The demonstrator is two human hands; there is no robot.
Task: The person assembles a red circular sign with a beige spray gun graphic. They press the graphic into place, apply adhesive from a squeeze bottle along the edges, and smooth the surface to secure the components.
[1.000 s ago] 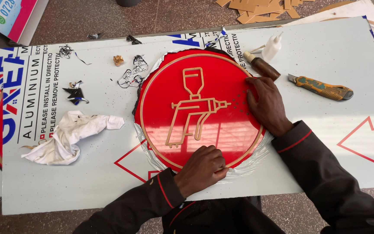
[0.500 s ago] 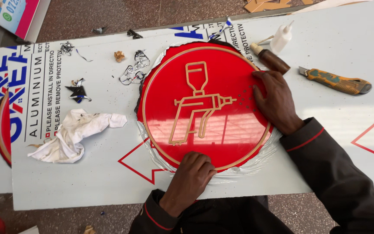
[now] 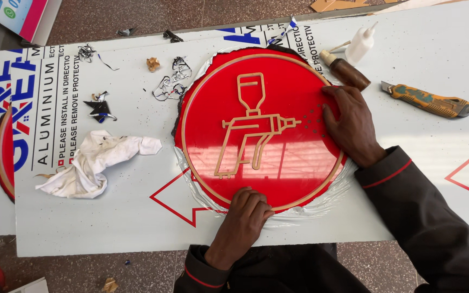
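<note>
**Pressing the round red sign flat**

While both hands bear on the disc, the step in hand looks like seating it, and it goes best with even, flat pressure worked along the rim, so the tan border and the raised spray-gun figure do not shift.

Going left to right: a crumpled white rag [image 3: 94, 163] lies on the table [image 3: 109, 217], well apart from the work. The round red sign [image 3: 294, 163] rests at the middle of the printed white sheet, clear film wrinkled under its lower edge. The left hand [image 3: 246, 212] sits on the near rim, fingers curled and pressing down, gripping nothing. The right hand [image 3: 354, 127] lies flat on the right rim, fingers spread a little, holding nothing. Past it a wooden-handled tool [image 3: 346, 71], a white glue bottle [image 3: 361, 43] and an orange utility knife [image 3: 428, 100] lie untouched.
</note>
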